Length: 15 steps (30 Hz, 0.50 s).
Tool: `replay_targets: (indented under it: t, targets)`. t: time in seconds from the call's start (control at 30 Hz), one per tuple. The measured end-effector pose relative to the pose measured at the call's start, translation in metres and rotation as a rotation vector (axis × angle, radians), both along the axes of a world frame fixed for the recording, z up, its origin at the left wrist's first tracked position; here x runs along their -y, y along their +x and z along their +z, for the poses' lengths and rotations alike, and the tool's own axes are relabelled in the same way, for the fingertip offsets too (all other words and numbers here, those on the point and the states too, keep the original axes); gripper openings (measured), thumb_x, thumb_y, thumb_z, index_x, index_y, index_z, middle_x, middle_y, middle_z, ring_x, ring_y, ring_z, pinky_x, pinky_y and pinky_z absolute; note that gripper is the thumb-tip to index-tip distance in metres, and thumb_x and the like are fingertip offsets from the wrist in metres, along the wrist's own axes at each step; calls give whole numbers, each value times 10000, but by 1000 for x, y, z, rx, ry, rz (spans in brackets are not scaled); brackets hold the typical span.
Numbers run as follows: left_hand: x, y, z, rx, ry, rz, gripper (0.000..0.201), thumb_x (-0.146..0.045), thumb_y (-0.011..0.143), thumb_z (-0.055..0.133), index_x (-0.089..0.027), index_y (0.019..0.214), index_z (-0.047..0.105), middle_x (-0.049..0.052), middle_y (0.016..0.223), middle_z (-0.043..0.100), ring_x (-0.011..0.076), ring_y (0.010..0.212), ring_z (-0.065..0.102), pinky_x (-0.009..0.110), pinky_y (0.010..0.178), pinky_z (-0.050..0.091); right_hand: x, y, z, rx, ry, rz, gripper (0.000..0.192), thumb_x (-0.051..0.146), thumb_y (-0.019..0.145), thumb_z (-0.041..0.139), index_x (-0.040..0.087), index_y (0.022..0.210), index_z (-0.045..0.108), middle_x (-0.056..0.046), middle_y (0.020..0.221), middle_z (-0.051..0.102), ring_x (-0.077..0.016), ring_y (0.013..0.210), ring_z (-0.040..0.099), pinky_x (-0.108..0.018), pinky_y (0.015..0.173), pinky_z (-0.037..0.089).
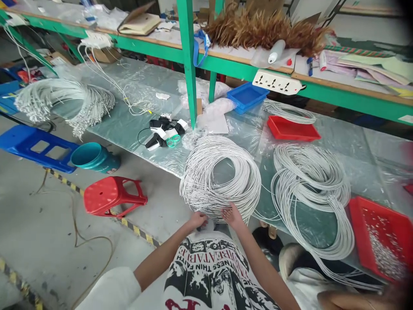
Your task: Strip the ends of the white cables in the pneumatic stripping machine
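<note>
A large coil of thin white cables lies on the table's near edge in front of me, its loose ends bunched toward my body. My left hand is at the coil's front left, fingers curled together; whatever they grip is too small to make out. On the coil's near side, my right hand touches the cables with its fingers bent and a little apart. More white cable coils overlap on the table to the right, and a few strands run across to my coil.
A red tray of small metal pieces sits at the right, near a co-worker's arm. A green post rises behind my coil. Black and white devices lie left of it. A red stool and teal bucket stand on the floor.
</note>
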<state>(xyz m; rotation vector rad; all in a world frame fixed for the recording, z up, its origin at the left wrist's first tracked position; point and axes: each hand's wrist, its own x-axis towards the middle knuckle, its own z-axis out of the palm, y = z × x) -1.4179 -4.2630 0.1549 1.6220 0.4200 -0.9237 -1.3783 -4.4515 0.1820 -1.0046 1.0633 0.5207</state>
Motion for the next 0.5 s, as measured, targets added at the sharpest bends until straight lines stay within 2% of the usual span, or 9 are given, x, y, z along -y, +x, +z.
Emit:
replay_targets:
  t: [0.13,0.27,0.4,0.5]
  targets:
    - [7,14,19,51,-129,11,256,-349,936,613,-132,1063,655,51,930,703,171,794,675,353,755,554,9,-11,11,30,44,-38,215,333,950,579,152,1060,616,-21,942,660,-120,717,637,-272,612,558]
    - [12,29,30,116,-222,46,276,-276,808,731,-142,1046,689,50,857,734,187,780,686,289,712,523,5,-28,19,69,41,-13,171,291,945,592,150,1036,626,-22,954,667,-120,732,644,-272,627,566]
    - [22,36,29,169,-233,117,298,-202,793,740,-147,1077,671,1,758,703,156,720,668,272,699,517,-16,-41,28,128,-45,100,192,315,950,585,142,1022,628,-15,916,675,-110,683,640,-257,590,551]
    - [24,38,24,175,-186,182,189,-255,895,665,-128,1034,650,4,793,677,140,685,649,300,679,540,-17,-41,57,236,-172,232,205,335,944,592,137,943,644,16,782,662,-93,581,605,-234,527,512]
